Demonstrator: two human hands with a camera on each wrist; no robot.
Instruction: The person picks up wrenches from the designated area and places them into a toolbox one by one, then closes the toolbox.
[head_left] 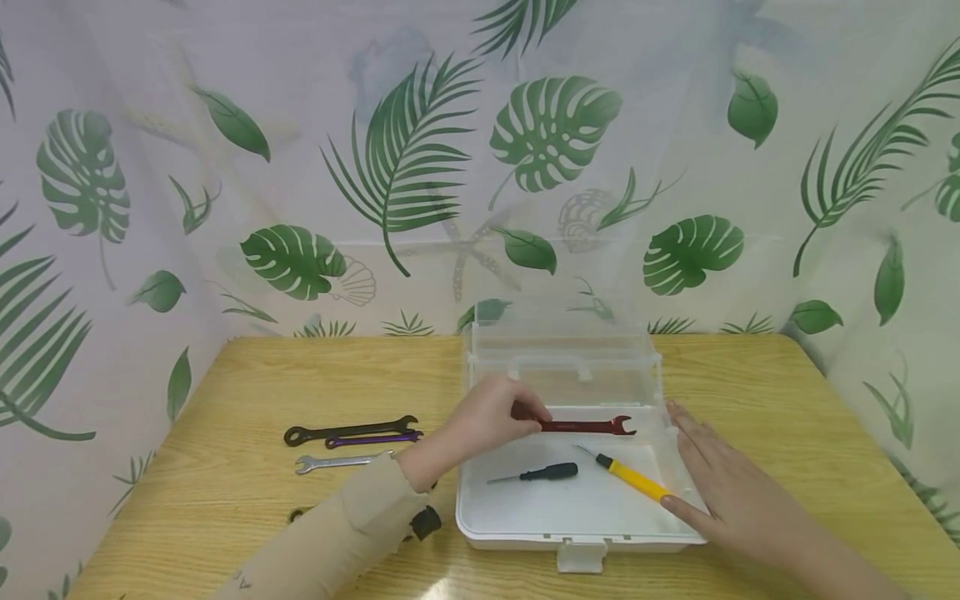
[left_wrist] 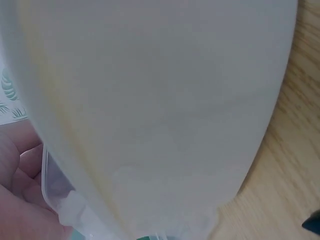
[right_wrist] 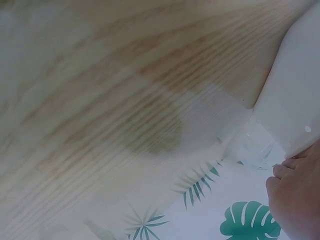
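Observation:
My left hand point(head_left: 495, 417) pinches the left end of a red wrench point(head_left: 588, 426) at the back of a white plastic toolbox point(head_left: 468, 521). The wrench's other, open-jawed end points right. My right hand point(head_left: 738, 492) rests along the toolbox's right wall with its fingers extended and its thumb over the rim. Close to that thumb lies a screwdriver with a yellow handle point(head_left: 637, 481), slanting inside the box. A small black-handled screwdriver point(head_left: 551, 472) lies left of it. In the left wrist view the box's outer wall point(left_wrist: 165, 100) hides most of the left hand point(left_wrist: 25, 185).
The toolbox's clear lid point(head_left: 562, 342) stands raised at the back. Left of the box lie a black wrench point(head_left: 348, 431), a purple wrench point(head_left: 371, 440) and a silver wrench point(head_left: 341, 462). A black-ended tool point(head_left: 426, 522) is partly hidden by the left sleeve. A leaf-patterned cloth point(head_left: 420, 275) hangs behind.

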